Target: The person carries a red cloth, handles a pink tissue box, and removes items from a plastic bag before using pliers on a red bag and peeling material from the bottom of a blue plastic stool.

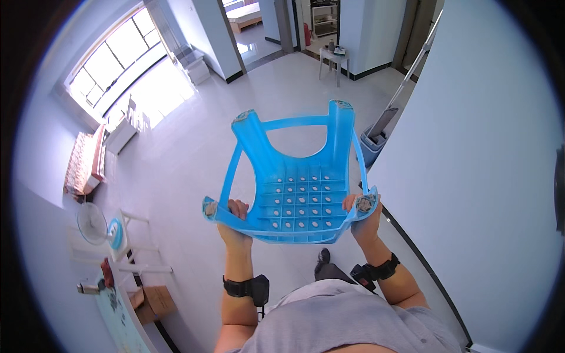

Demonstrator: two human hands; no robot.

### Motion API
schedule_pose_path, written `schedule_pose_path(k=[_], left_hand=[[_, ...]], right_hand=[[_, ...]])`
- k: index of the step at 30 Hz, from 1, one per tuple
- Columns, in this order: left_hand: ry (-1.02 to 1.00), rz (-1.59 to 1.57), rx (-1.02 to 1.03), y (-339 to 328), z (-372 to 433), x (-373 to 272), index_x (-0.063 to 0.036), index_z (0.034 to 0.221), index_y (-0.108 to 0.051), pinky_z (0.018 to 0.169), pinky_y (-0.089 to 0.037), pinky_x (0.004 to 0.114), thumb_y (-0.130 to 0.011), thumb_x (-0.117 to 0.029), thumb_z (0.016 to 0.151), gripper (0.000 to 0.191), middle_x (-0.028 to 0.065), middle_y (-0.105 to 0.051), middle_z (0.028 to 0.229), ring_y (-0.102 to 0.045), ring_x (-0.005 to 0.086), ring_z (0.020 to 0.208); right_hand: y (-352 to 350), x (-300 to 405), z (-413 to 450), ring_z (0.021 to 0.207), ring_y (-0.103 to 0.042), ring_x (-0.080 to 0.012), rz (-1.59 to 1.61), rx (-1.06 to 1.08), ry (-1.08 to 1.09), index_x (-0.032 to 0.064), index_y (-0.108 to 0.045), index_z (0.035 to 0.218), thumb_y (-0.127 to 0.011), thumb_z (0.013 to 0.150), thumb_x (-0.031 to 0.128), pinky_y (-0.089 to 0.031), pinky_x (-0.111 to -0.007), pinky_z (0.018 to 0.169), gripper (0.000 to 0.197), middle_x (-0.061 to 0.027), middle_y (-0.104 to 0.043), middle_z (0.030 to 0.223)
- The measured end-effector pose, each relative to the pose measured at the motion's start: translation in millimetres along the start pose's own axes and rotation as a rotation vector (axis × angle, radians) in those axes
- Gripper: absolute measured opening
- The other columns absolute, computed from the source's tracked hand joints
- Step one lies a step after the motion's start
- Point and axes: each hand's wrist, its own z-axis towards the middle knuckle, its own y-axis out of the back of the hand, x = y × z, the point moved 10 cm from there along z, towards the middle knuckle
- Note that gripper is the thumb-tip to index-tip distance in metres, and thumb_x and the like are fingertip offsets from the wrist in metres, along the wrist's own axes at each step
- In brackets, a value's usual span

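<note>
A blue plastic stool point(304, 172) is held up in front of me, its gridded underside with rows of small holes facing the camera. Its leg ends point toward the camera and bear pale, dirty-looking matter. My left hand point(237, 220) grips the leg at the near left, with the fingers curled over its inner edge. At the near right my right hand point(364, 218) is closed around the other leg, partly hidden by it. A black strapped device sits on each forearm.
A blue bucket with a flat mop point(374, 141) stands by the right wall. To the left are a fan point(92, 223), a white chair point(126, 234), a cardboard box point(156, 302) and a cushioned seat point(84, 163). Farther off stands a small white table point(334, 56).
</note>
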Motion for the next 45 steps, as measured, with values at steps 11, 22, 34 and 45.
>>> schedule_pose_path(k=[11, 22, 34, 45], left_hand=[[0.035, -0.08, 0.104, -57.7, 156.6, 74.2, -0.0131, 0.048, -0.032, 0.062, -0.037, 0.025, -0.02, -0.044, 0.09, 0.054, 0.0024, -0.032, 0.042, -0.032, 0.012, 0.042], [0.44, -0.246, 0.594, -288.3, 142.8, 256.6, -0.0125, 0.051, -0.034, 0.068, -0.037, 0.024, -0.017, -0.042, 0.091, 0.053, 0.0025, -0.035, 0.044, -0.033, 0.0123, 0.043], [0.49, -0.164, 0.772, -545.0, -0.4, 476.5, -0.0117, 0.052, -0.034, 0.068, -0.033, 0.022, -0.017, -0.043, 0.091, 0.052, 0.0025, -0.034, 0.046, -0.032, 0.0119, 0.047], [0.391, -0.094, 0.588, -358.2, 320.8, 214.5, -0.0135, 0.051, -0.034, 0.066, -0.039, 0.024, -0.015, -0.046, 0.089, 0.054, 0.0016, -0.037, 0.044, -0.033, 0.0114, 0.043]], right_hand=[[57.1, 93.9, 155.7, 0.065, -0.049, -0.0122, -0.476, -0.043, 0.333, -0.0019, -0.056, 0.074, -0.047, 0.085, 0.026, -0.039, -0.023, 0.061, 0.031, -0.0053, -0.054, 0.067], [212.2, 268.5, 149.6, 0.085, -0.048, -0.0199, -1.34, -0.523, 0.816, 0.0095, -0.059, 0.091, -0.067, 0.063, 0.007, -0.04, -0.03, 0.071, 0.029, -0.0059, -0.049, 0.095], [542.3, 373.7, 177.5, 0.074, -0.045, -0.0191, -1.637, -0.511, 0.858, 0.0112, -0.061, 0.075, -0.067, 0.06, 0.006, -0.033, -0.033, 0.07, 0.017, -0.0019, -0.046, 0.08], [186.2, 315.6, 337.5, 0.053, -0.049, -0.0141, -1.041, -0.583, 0.605, 0.0024, -0.058, 0.064, -0.063, 0.065, 0.006, -0.039, -0.026, 0.048, 0.007, -0.0055, -0.052, 0.058]])
